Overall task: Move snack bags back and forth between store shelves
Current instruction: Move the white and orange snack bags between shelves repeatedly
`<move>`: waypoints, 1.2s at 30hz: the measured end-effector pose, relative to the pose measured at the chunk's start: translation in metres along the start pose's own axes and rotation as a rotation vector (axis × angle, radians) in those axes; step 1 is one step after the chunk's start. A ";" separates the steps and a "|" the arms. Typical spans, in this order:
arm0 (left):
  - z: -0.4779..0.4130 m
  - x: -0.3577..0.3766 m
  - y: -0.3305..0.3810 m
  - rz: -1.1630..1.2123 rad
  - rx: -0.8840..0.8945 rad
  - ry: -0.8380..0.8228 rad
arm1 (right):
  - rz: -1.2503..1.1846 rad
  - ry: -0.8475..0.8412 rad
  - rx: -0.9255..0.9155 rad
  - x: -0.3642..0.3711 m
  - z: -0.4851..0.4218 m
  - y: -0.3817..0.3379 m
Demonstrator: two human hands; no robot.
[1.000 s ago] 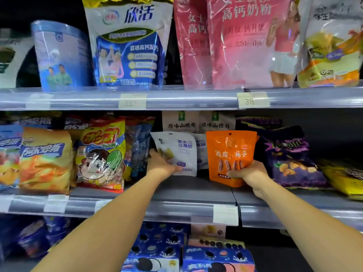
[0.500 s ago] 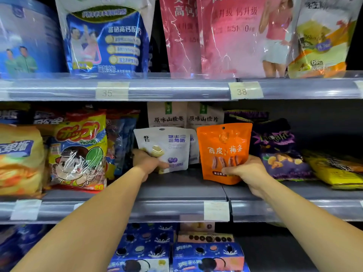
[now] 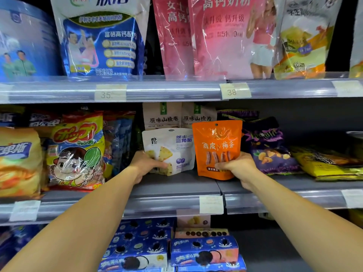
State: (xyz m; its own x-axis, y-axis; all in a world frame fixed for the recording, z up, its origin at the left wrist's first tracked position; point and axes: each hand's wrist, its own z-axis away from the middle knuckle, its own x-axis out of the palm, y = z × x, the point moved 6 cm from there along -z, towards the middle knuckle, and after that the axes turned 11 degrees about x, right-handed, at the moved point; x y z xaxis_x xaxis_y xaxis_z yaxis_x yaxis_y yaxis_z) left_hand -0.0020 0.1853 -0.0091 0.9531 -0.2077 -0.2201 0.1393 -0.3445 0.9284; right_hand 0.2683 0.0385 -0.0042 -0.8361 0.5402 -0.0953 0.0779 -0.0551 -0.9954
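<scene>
Two bare forearms reach forward from the bottom corners of the view, over stacked blue cookie boxes (image 3: 204, 250) on the lowest shelf. Above those boxes runs the front edge of the middle shelf (image 3: 172, 205), with pale price tags clipped to its rail. Past that edge, near the middle of the shelf, both hands are closed on snack bags. The left hand (image 3: 146, 165) grips the lower left corner of a white bag (image 3: 172, 148) printed with cheese wedges, the thumb lying across its front. The right hand (image 3: 238, 169) grips the lower right part of an orange bag (image 3: 218, 146), with fingers curled over its face. The two bags are upright, side by side, their edges touching or nearly so; whether their bottoms rest on the shelf cannot be told. Toward the left edge of the shelf stands a yellow bag with a cartoon child (image 3: 78, 152), and toward the right edge lies a purple bag (image 3: 269, 146). Directly behind the held bags stand two beige pouches (image 3: 163, 116). Higher and further back, the upper shelf rail (image 3: 167, 91) shows tags reading 35 and 38 and carries a large blue-and-white pouch (image 3: 102, 36) and pink pouches (image 3: 222, 36).
</scene>
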 end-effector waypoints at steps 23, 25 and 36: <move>0.104 0.019 0.064 0.279 0.096 -0.104 | 0.078 0.006 -0.151 -0.044 0.087 -0.012; 0.121 0.027 0.068 0.259 0.103 -0.083 | 0.091 0.003 -0.159 -0.059 0.103 -0.008; 0.231 0.121 0.070 0.283 0.034 -0.135 | 0.071 -0.046 -0.012 -0.176 0.181 0.057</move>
State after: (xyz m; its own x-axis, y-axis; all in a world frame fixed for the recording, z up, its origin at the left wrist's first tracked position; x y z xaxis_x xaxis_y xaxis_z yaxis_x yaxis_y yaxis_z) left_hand 0.0611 -0.0756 -0.0398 0.9082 -0.4186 0.0062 -0.1379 -0.2852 0.9485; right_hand 0.3222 -0.2118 -0.0437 -0.8522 0.4964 -0.1653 0.1439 -0.0814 -0.9862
